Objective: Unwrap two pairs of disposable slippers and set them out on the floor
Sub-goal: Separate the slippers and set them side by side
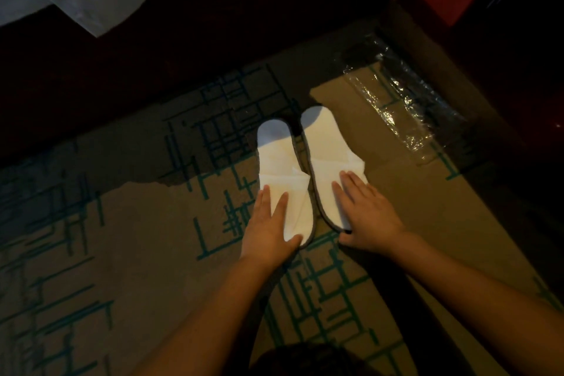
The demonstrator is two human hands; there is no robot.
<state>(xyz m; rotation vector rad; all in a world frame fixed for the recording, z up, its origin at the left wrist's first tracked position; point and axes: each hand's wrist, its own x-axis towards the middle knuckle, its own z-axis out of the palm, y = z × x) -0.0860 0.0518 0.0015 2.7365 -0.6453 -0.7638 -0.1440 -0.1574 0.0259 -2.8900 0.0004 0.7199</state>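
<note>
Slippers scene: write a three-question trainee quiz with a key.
1. True or false: both slippers lie flat on the carpet.
2. Which hand rests on the slipper nearer the plastic wrap? A) left B) right
3. Fill in: the two slippers lie ____ each other.

Key:
1. True; the left slipper and right slipper are both down.
2. B; the right hand lies flat on it, and the left hand lies on the other.
3. Beside.

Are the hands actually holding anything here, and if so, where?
Nothing is gripped. The left hand lies flat on the toe end of the left slipper, the right hand on the right slipper; both slippers lie on the carpet.
</note>
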